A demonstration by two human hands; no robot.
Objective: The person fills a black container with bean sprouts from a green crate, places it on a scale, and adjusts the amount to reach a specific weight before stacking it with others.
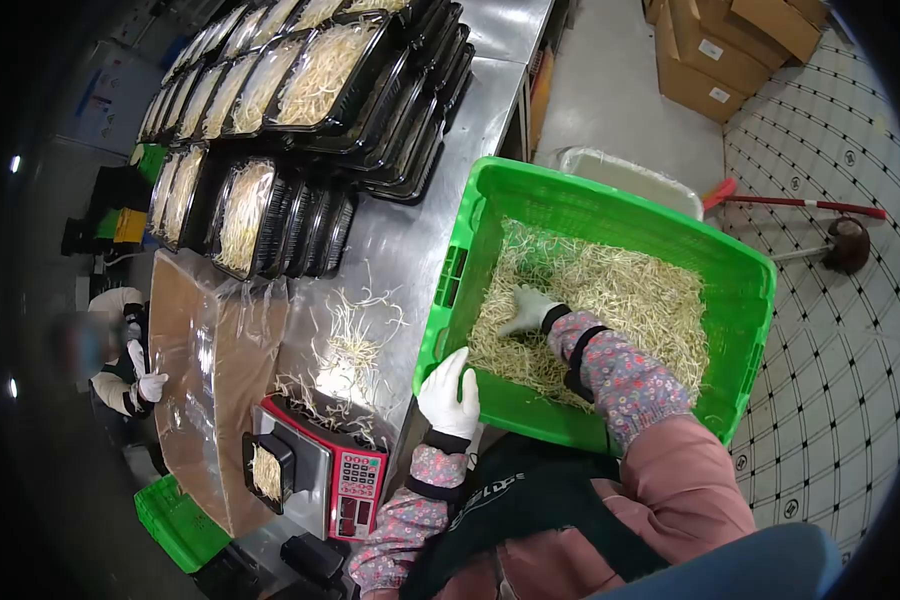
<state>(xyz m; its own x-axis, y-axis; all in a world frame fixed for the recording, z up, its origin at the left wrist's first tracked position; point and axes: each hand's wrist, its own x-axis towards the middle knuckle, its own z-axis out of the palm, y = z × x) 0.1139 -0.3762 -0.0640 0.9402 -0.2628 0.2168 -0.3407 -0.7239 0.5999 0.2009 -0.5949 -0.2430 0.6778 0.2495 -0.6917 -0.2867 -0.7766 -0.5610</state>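
My right hand (pixel 528 311), in a white glove, reaches into the bean sprouts (pixel 630 290) heaped in a green crate (pixel 625 205); its fingertips are partly hidden among the sprouts. Gloved in white too, my left hand (pixel 450 394) rests at the crate's near left rim with thumb and fingers apart and nothing in it. Left of it stands a red scale (pixel 358 480) with a black tray of sprouts (pixel 268 472) on its plate. Loose sprouts (pixel 350 345) lie on the metal table behind the scale.
Stacked black trays of sprouts (pixel 325 80) fill the table's back left. A plastic-lined cardboard box (pixel 210 370) stands left of the scale. A co-worker (pixel 120 350) is at the far left. Cartons (pixel 720 60) and a red-handled tool (pixel 810 204) are on the right.
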